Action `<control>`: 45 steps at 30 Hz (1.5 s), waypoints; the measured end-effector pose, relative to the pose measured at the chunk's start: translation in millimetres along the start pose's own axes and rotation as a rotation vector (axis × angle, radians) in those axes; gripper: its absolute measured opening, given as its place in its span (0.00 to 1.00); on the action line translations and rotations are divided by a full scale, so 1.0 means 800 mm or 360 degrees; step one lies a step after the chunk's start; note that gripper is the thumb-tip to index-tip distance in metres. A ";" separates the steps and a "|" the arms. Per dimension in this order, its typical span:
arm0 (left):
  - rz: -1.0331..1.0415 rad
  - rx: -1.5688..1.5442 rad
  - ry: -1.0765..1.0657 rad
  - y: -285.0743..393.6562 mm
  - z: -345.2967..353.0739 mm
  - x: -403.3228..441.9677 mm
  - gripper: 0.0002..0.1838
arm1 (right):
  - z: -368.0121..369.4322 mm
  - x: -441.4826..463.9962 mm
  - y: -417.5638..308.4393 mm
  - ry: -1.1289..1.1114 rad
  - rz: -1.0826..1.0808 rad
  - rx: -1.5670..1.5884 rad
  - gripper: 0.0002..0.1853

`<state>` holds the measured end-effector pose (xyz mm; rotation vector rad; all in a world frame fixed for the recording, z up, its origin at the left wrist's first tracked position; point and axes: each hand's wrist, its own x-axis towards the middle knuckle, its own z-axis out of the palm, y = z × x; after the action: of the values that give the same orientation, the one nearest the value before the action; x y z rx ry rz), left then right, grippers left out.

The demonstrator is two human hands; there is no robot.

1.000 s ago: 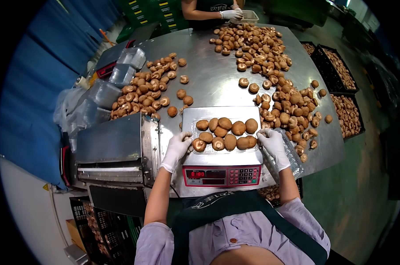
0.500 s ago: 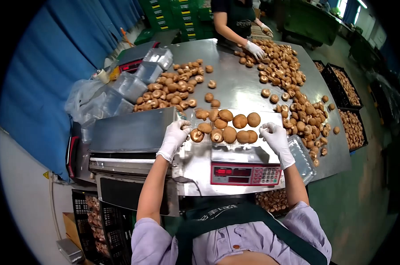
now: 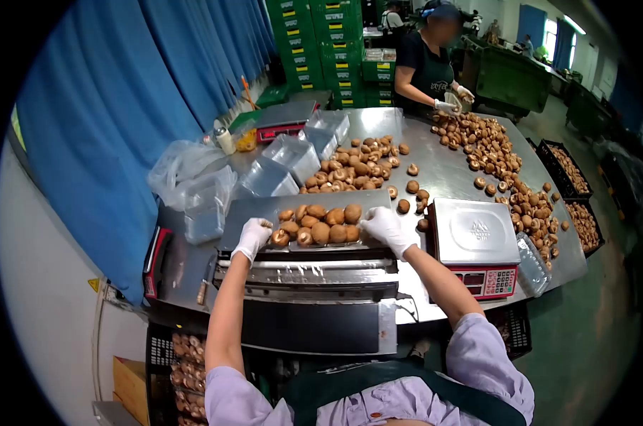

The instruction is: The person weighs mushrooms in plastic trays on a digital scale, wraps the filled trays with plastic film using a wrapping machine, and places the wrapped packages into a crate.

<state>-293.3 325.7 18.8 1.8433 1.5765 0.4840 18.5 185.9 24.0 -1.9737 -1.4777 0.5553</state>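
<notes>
Mushroom tray [image 3: 321, 246]; long axis left-to-right

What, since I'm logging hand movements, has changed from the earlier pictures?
The mushroom-filled tray moved left, off the scale and over the flat-topped machine; whether it rests there is unclear. The left hand and right hand moved with it, neither letting go. The clear plastic container stayed beside the scale.

The left forearm [image 3: 225, 312] reaches almost straight forward, while the right forearm [image 3: 443, 286] slants inward across the front. The white-gloved left hand [image 3: 252, 236] and right hand [image 3: 384, 230] sit roughly level, apart, turned toward each other, fingers bent in a pinch.
</notes>
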 end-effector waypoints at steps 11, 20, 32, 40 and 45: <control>0.0898 0.0429 -0.0015 -0.065 -0.086 -0.021 0.08 | 0.017 -0.031 -0.041 0.0130 -0.0431 -0.0302 0.16; 0.2190 0.1365 -0.0673 -0.086 -0.129 -0.054 0.14 | 0.016 -0.094 -0.030 -0.0518 -0.1582 -0.0927 0.17; 0.0385 -0.1088 -0.0699 -0.103 -0.235 -0.156 0.17 | -0.082 -0.215 -0.125 -0.0388 -0.0627 0.0237 0.06; 0.0971 -0.1343 0.0189 -0.009 -0.193 -0.001 0.16 | -0.057 0.026 -0.150 0.0576 -0.0786 0.0964 0.06; 0.1036 0.0588 0.0030 -0.073 -0.051 0.115 0.29 | 0.077 0.127 -0.026 0.0069 -0.0911 -0.0273 0.27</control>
<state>-343.7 428.0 -3.9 2.6511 1.0937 0.5105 -6.2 300.4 -4.0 -1.5530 -2.0033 0.1381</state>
